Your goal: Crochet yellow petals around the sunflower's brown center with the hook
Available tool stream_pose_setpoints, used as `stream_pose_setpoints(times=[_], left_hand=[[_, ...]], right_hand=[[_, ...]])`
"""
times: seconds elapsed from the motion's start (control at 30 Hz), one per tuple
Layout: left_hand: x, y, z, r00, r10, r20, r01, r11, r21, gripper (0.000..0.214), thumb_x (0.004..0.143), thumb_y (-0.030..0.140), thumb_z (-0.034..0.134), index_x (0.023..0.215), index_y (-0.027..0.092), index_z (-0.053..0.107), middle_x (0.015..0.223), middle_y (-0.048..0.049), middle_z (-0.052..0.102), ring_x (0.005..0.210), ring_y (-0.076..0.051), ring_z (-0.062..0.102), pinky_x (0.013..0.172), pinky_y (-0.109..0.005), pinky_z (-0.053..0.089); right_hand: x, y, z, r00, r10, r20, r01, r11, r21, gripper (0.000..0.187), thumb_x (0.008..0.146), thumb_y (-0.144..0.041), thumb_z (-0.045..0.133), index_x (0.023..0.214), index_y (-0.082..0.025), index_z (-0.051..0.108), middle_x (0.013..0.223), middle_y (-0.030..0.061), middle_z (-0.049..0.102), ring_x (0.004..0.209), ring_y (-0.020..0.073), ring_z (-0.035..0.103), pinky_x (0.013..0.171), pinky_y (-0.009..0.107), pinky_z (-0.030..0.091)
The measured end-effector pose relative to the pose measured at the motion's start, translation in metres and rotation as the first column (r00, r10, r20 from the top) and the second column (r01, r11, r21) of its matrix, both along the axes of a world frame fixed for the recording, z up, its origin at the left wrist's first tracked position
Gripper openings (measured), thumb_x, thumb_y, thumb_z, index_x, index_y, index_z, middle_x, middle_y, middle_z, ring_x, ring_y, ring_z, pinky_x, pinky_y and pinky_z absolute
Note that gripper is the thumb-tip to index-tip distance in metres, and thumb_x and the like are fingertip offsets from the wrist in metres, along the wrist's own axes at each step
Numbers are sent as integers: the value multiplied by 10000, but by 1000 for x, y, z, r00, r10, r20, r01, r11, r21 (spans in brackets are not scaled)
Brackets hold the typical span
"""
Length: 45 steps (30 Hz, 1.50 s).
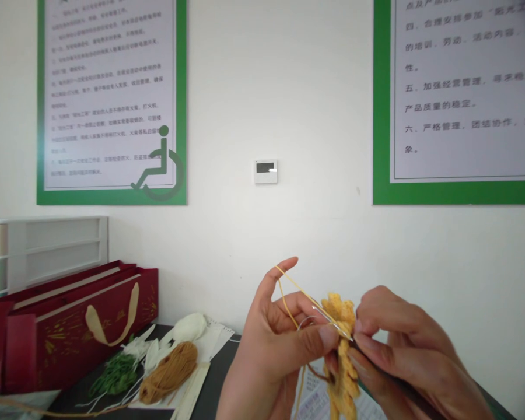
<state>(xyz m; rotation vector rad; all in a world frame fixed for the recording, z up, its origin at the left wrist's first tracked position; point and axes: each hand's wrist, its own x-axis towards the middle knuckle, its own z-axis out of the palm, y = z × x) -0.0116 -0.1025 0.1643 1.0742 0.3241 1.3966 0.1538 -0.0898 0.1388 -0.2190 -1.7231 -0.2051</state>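
Observation:
A yellow crocheted piece point(345, 373) with scalloped edges hangs between my two hands. My left hand point(284, 344) pinches its edge between thumb and fingers, and the raised index finger carries a strand of yellow yarn point(298, 287). In my right hand point(402, 344) is a crochet hook point(332, 322) with a silver shaft and a dark handle. The hook's metal tip points up and left, beside the yarn near my left thumb. A brown strand point(318, 373) shows below the left thumb. Part of the crocheted piece is hidden behind the fingers.
On the dark table at left lie a brown yarn skein point(170, 373), white yarn point(190, 328) and green yarn point(114, 373). Behind them stand red gift bags point(79, 332) and a drawer unit point(61, 248). Printed paper point(317, 405) lies beneath my hands. A wall rises behind.

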Motion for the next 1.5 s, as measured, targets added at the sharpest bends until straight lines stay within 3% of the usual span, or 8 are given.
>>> stream_pose_setpoints(times=[0.33,0.67,0.87,1.07,1.17,1.3,1.4,1.5], left_hand=[[18,-12,-2,878,480,0,-472,863,181,1052,725,84,836,1550,308,222,659,50,683,615,-149,623,611,-242,519],[13,-12,1,892,449,-53,-433,881,191,1048,727,59,814,1544,322,212,663,55,658,552,-116,560,551,-212,467],[5,-6,1,964,260,-57,-246,952,185,1047,736,68,819,1556,270,199,701,37,652,552,-100,524,490,-180,436],[1,-1,0,987,160,-35,-151,973,177,1060,738,88,838,1561,254,191,738,28,658,534,-88,510,469,-176,442],[3,-3,-2,984,176,-11,-171,967,187,1037,749,108,839,1557,285,213,757,22,666,554,-94,534,488,-181,447],[8,-5,-5,976,219,17,-219,958,184,1057,738,110,855,1558,314,221,753,28,671,557,-87,533,510,-181,431],[8,-2,-6,996,87,19,-89,986,141,1046,719,102,858,1553,259,248,752,14,668,557,-86,522,511,-184,405],[6,2,-5,985,-175,4,175,983,54,1005,667,79,858,1517,153,328,773,-16,662,547,-72,486,480,-174,347]], right_hand=[[-28,9,-14,927,-217,-305,288,935,209,362,758,-39,728,996,-313,729,754,26,730,597,198,649,528,368,548],[-30,-2,-16,857,99,-505,-196,970,-142,98,985,-225,563,1012,-263,649,731,34,648,700,193,636,585,311,509],[-26,6,-4,731,329,-598,-642,629,-439,254,990,-374,566,794,-218,606,668,4,568,606,131,546,561,247,494],[-37,10,-6,500,494,-711,-865,323,-384,246,973,-406,583,797,-238,548,710,-36,544,560,101,500,536,242,498],[-40,7,-8,586,450,-674,-798,465,-384,189,976,-344,605,818,-254,551,753,-29,590,627,113,572,568,240,513],[-35,8,-12,887,200,-416,-278,951,-134,136,912,-132,646,951,-258,678,821,21,658,704,153,624,589,280,518],[-31,14,-17,905,-124,-407,223,953,204,259,820,-28,677,931,-254,738,757,9,655,649,152,573,595,325,483],[-33,18,-19,893,-125,-431,259,928,267,236,836,-62,688,921,-277,738,716,-9,652,591,150,546,589,357,473]])
